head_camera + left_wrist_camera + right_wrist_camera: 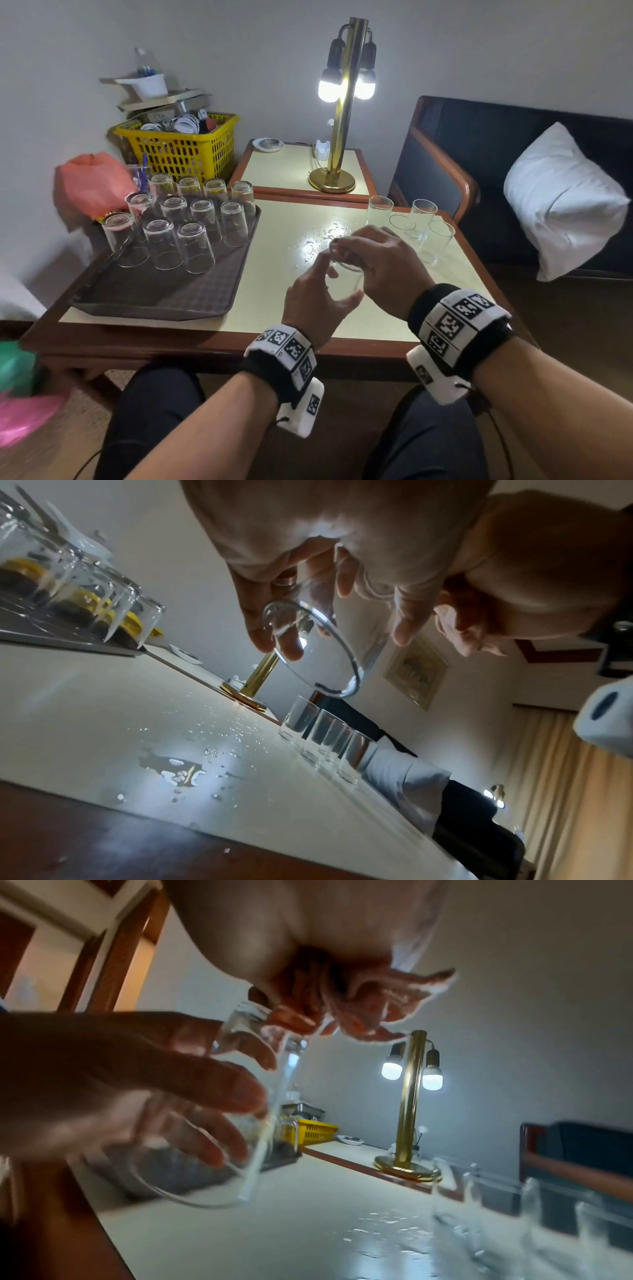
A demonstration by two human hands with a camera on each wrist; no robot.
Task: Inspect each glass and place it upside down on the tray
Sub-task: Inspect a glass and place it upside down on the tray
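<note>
I hold one clear glass in both hands above the middle of the cream table. My right hand pinches its base from above. My left hand curls its fingers and thumb round the side. In the left wrist view the glass is tilted, with its open rim facing down toward the camera. In the right wrist view the glass is blurred. The brown tray at the left carries several glasses standing upside down. Several upright glasses stand at the table's far right.
Water drops lie on the table under my hands. A lit brass lamp stands on the side table behind. A yellow basket and a pink bag sit behind the tray. At the right is a sofa with a white pillow.
</note>
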